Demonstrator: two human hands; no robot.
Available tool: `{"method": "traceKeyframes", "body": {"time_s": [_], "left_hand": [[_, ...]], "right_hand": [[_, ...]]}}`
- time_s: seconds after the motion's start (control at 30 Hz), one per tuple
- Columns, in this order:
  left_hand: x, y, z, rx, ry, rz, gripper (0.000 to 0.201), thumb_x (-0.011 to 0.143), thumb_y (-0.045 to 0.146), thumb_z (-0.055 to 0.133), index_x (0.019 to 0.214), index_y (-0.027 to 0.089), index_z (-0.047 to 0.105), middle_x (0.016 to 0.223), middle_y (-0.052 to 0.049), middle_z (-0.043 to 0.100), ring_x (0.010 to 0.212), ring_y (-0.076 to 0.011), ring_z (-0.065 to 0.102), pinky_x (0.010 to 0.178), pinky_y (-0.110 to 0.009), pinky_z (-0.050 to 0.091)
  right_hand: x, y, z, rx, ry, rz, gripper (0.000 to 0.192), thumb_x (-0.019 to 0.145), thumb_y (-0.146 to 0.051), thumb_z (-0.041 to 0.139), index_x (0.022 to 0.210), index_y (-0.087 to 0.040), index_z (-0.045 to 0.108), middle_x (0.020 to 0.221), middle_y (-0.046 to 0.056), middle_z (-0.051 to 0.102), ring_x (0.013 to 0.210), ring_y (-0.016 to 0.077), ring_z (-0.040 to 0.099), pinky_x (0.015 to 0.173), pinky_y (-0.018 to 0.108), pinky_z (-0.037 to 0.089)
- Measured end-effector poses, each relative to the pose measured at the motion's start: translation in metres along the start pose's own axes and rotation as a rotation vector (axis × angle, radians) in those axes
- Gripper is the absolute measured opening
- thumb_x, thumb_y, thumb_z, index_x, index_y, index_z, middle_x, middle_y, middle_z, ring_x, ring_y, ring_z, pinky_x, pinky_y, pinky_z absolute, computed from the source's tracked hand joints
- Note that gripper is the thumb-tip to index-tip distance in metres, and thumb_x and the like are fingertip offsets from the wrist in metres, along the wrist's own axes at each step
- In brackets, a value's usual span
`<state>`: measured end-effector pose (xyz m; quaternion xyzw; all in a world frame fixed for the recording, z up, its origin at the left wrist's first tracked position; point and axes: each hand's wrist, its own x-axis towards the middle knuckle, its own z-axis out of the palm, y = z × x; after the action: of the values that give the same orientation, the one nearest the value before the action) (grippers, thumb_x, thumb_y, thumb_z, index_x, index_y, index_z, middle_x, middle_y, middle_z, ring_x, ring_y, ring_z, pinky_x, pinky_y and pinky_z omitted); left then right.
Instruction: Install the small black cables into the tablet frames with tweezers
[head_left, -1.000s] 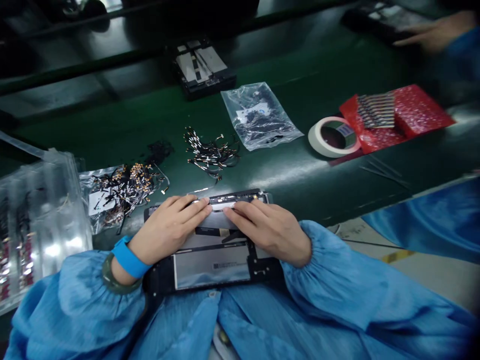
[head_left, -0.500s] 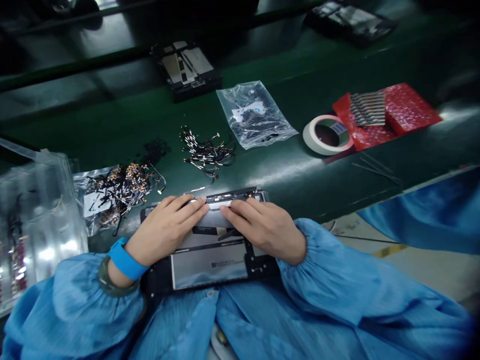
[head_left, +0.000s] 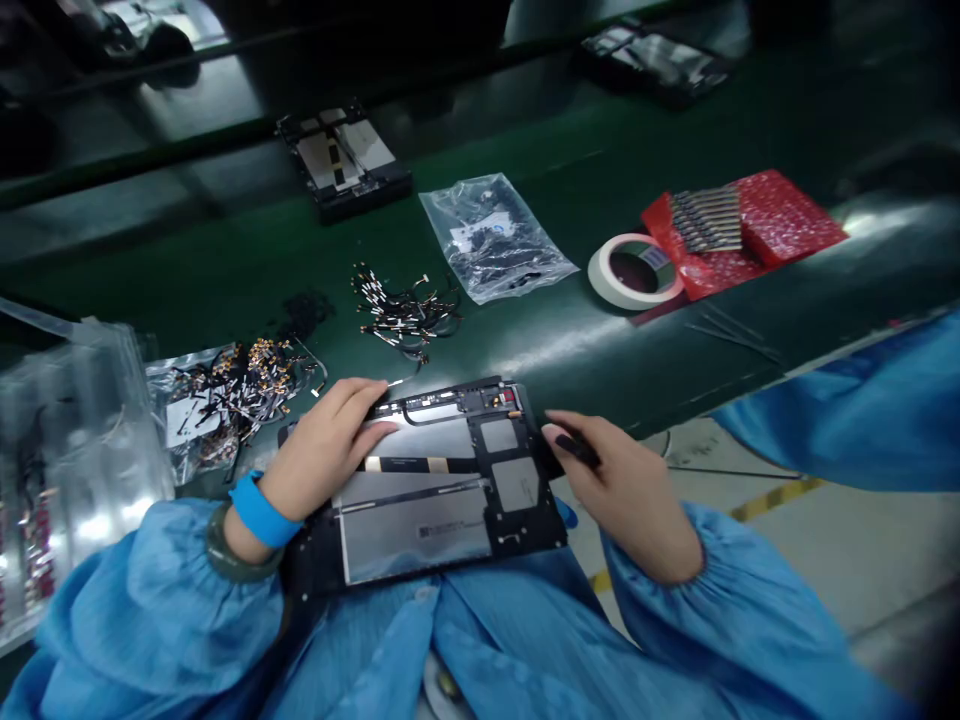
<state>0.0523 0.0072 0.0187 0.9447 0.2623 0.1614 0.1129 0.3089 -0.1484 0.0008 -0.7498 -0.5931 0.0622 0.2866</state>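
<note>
An opened tablet chassis (head_left: 442,490) with silver shielding and black frame lies on my lap against the green belt's near edge. My left hand (head_left: 330,445) rests flat on its upper left part, fingertips touching the top edge where a thin black cable runs. My right hand (head_left: 622,490) is off the chassis at its right side, fingers curled around a small dark tool (head_left: 577,447). Both arms wear blue sleeves, and a blue band sits on my left wrist.
On the green conveyor belt (head_left: 225,270): loose small cables (head_left: 401,310), a clear bag of parts (head_left: 491,235), a tape roll (head_left: 634,272), red bubble wrap with metal strips (head_left: 739,230), other tablet chassis (head_left: 343,160). A bag of connectors (head_left: 225,385) and clear trays (head_left: 67,440) sit left.
My right hand lifted off the chassis's top edge and moved right, now gripping a small dark tool. My left hand stayed on the chassis. The chassis on the belt drifted left.
</note>
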Motion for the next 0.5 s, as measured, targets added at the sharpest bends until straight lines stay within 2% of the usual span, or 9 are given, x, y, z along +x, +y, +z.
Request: {"method": "traceKeyframes", "body": {"time_s": [0.07, 0.13, 0.23, 0.3, 0.4, 0.5], "left_hand": [[0.004, -0.001, 0.003, 0.053, -0.059, -0.023, 0.036, 0.097, 0.04, 0.04, 0.105, 0.011, 0.06, 0.095, -0.011, 0.064, 0.089, -0.0221, 0.061, 0.079, -0.036, 0.053], [0.007, -0.002, 0.004, 0.079, -0.113, -0.033, 0.04, 0.098, 0.041, 0.034, 0.095, 0.012, 0.063, 0.087, -0.01, 0.063, 0.084, -0.0228, 0.059, 0.076, -0.037, 0.051], [0.01, -0.002, -0.003, 0.031, -0.135, -0.125, 0.042, 0.098, 0.043, 0.033, 0.094, 0.014, 0.062, 0.088, -0.009, 0.062, 0.085, -0.0225, 0.059, 0.076, -0.036, 0.049], [0.013, -0.001, -0.012, -0.061, -0.143, -0.212, 0.041, 0.097, 0.045, 0.034, 0.091, 0.016, 0.062, 0.087, -0.007, 0.062, 0.082, -0.0207, 0.059, 0.073, -0.033, 0.047], [0.02, 0.004, -0.025, -0.174, -0.157, -0.398, 0.041, 0.092, 0.05, 0.04, 0.075, 0.019, 0.059, 0.075, -0.002, 0.06, 0.07, -0.0174, 0.057, 0.064, -0.03, 0.041], [0.028, 0.006, -0.032, -0.215, -0.19, -0.542, 0.041, 0.085, 0.055, 0.047, 0.067, 0.02, 0.057, 0.066, 0.0, 0.058, 0.06, -0.0154, 0.052, 0.058, -0.029, 0.036]], "right_hand": [[-0.006, -0.001, 0.002, 0.131, -0.168, 0.2, 0.035, 0.091, -0.045, 0.046, 0.092, -0.018, 0.068, 0.079, 0.005, 0.071, 0.07, 0.0186, 0.067, 0.063, 0.028, 0.053], [-0.008, -0.004, 0.003, 0.259, -0.315, 0.336, 0.038, 0.087, -0.052, 0.047, 0.089, -0.019, 0.068, 0.08, 0.005, 0.071, 0.071, 0.0188, 0.066, 0.064, 0.029, 0.051], [-0.005, -0.006, 0.001, 0.414, -0.425, 0.41, 0.04, 0.082, -0.059, 0.05, 0.082, -0.02, 0.062, 0.075, 0.002, 0.065, 0.07, 0.0165, 0.061, 0.062, 0.027, 0.048], [-0.002, -0.007, -0.001, 0.535, -0.5, 0.454, 0.046, 0.08, -0.066, 0.05, 0.081, -0.02, 0.056, 0.064, -0.002, 0.055, 0.059, 0.0128, 0.053, 0.054, 0.024, 0.043], [0.003, -0.011, -0.002, 0.715, -0.612, 0.54, 0.057, 0.074, -0.077, 0.049, 0.083, -0.02, 0.05, 0.054, -0.008, 0.041, 0.043, 0.0074, 0.038, 0.043, 0.022, 0.032], [0.005, -0.015, 0.002, 0.832, -0.62, 0.583, 0.061, 0.071, -0.081, 0.048, 0.079, -0.021, 0.045, 0.051, -0.009, 0.038, 0.039, 0.0049, 0.033, 0.04, 0.021, 0.026]]}}
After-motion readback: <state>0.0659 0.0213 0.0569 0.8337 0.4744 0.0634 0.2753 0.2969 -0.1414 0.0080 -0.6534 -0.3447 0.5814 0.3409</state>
